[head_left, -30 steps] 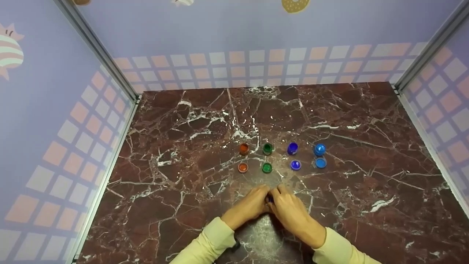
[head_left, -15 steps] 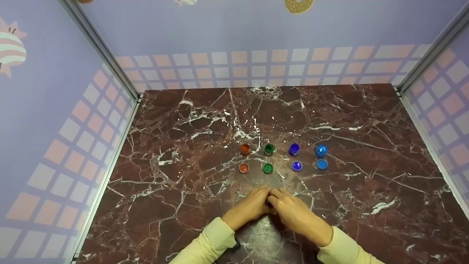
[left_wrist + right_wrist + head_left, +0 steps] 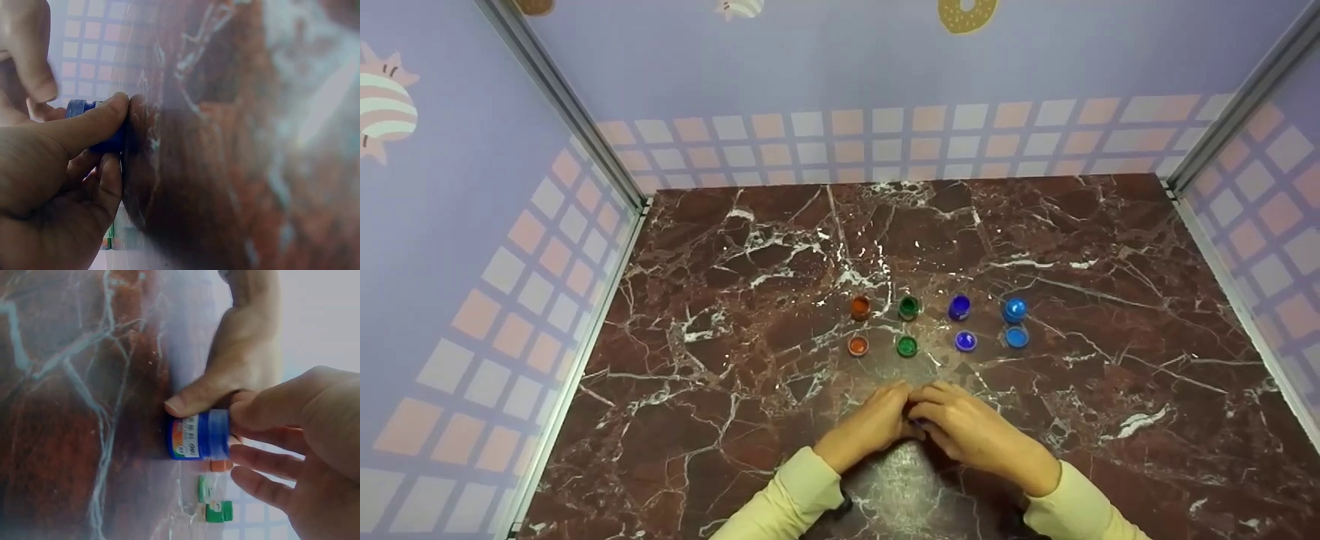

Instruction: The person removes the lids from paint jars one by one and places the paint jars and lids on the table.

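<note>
A small blue paint jar (image 3: 190,437) with a printed label and a ribbed blue lid (image 3: 218,434) stands on the marble table (image 3: 780,480). My left hand (image 3: 56,169) grips its body between thumb and fingers, the thumb (image 3: 185,402) along one side. My right hand (image 3: 304,439) is at the lid, its fingers (image 3: 264,461) fairly straight and their tips right at the lid's top. The left wrist view shows the right thumb a little apart from the lid and blurred. In the head view both hands meet at the table's front middle, mostly hiding the jar.
Beyond the hands stand open paint jars: orange (image 3: 860,307), green (image 3: 909,307), violet-blue (image 3: 960,307) and light blue (image 3: 1015,310). Before each lies its lid: orange (image 3: 858,346), green (image 3: 907,346), violet-blue (image 3: 965,341) and light blue (image 3: 1017,337). Patterned panels (image 3: 847,67) enclose the table.
My right hand and forearm have shifted slightly to the right and turned at the jar. The left hand has stayed in place. The open jars and lids have not moved.
</note>
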The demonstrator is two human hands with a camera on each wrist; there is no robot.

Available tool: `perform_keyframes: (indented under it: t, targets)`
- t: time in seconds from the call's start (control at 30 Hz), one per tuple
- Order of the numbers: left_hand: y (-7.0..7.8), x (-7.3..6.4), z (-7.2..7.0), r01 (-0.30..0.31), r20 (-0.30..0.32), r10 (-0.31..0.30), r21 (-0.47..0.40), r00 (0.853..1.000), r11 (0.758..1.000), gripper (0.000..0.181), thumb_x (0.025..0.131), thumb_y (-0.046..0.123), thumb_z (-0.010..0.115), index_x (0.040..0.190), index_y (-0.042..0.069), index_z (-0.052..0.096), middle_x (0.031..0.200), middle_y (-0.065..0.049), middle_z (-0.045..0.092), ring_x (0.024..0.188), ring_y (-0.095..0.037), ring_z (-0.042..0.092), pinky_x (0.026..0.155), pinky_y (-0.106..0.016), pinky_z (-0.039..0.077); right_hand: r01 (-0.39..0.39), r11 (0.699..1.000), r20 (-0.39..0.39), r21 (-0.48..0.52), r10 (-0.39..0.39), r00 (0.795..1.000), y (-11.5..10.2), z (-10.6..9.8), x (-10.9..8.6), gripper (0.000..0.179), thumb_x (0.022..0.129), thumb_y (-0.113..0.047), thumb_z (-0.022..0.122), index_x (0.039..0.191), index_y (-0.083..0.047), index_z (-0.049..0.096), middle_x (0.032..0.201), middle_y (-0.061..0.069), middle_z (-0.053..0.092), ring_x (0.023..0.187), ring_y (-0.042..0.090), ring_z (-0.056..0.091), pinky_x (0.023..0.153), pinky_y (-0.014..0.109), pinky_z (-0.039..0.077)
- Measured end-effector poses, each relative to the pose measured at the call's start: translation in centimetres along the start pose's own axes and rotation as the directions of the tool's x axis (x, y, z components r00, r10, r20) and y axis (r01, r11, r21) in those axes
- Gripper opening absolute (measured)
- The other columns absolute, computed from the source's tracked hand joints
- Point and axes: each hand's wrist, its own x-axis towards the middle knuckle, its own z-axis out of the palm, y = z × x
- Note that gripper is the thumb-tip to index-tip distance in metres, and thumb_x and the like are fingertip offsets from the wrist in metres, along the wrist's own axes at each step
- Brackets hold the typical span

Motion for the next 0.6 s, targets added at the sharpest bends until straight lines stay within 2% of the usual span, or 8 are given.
perform_keyframes:
  t: [0.1,0.17,0.27,0.37,0.5,0.6]
  targets:
    - [0.0,0.0,0.1,-0.003,-0.003,0.003,-0.017,1.0,1.0,0.044,0.079,0.02,0.089,0.113,0.005,0.066,0.105,-0.003,0.067,0.099,-0.014,0.063,0.09,-0.024,0.052,-0.075,0.997,-0.073,0.011,0.076,0.994,-0.2,-0.3,0.0,0.024,0.078,0.007,0.077,0.1,-0.004,0.074,0.108,0.008,0.07,0.102,0.023,0.066,0.089,0.039,0.056]
    - [0.0,0.0,0.1,-0.005,-0.01,0.005,-0.021,1.0,1.0,0.043,0.078,0.019,0.089,0.111,0.004,0.066,0.102,-0.004,0.067,0.095,-0.014,0.062,0.088,-0.024,0.052,-0.161,0.987,-0.12,0.021,0.162,0.979,-0.4,-0.3,0.1,0.021,0.08,0.006,0.077,0.099,-0.003,0.074,0.105,0.007,0.07,0.097,0.022,0.067,0.085,0.038,0.057]
    - [0.0,0.0,0.2,-0.011,-0.021,0.011,-0.013,1.0,1.0,0.042,0.077,0.019,0.09,0.108,0.004,0.066,0.101,-0.004,0.067,0.093,-0.013,0.061,0.088,-0.025,0.052,-0.303,0.952,-0.172,0.051,0.307,0.936,-0.8,-0.2,0.4,0.02,0.081,0.007,0.077,0.097,-0.003,0.073,0.099,0.006,0.069,0.086,0.019,0.067,0.076,0.036,0.058]
    - [0.0,0.0,0.2,-0.006,-0.03,0.006,-0.011,1.0,1.0,0.041,0.076,0.017,0.091,0.107,0.005,0.067,0.1,-0.003,0.066,0.091,-0.011,0.059,0.087,-0.025,0.052,-0.411,0.908,-0.184,0.087,0.42,0.889,-1.2,0.0,0.7,0.016,0.083,0.006,0.078,0.096,-0.001,0.072,0.094,0.007,0.068,0.078,0.02,0.066,0.068,0.036,0.057]
    - [0.0,0.0,0.2,-0.004,-0.036,0.004,-0.001,0.999,1.0,0.038,0.075,0.017,0.091,0.1,0.006,0.065,0.092,0.0,0.062,0.084,-0.009,0.055,0.081,-0.024,0.051,-0.498,0.866,-0.177,0.05,0.499,0.848,-1.7,0.6,0.9,0.014,0.087,-0.004,0.08,0.094,0.0,0.068,0.092,0.01,0.066,0.075,0.026,0.066,0.067,0.04,0.057]
    - [0.0,0.0,0.3,-0.006,-0.044,0.006,0.004,0.999,1.0,0.037,0.074,0.018,0.092,0.095,0.007,0.064,0.087,0.002,0.059,0.081,-0.009,0.053,0.078,-0.024,0.05,-0.533,0.846,-0.178,-0.019,0.522,0.834,-2.1,1.0,1.0,0.022,0.088,-0.01,0.081,0.096,0.001,0.063,0.091,0.013,0.064,0.068,0.027,0.064,0.06,0.042,0.055]
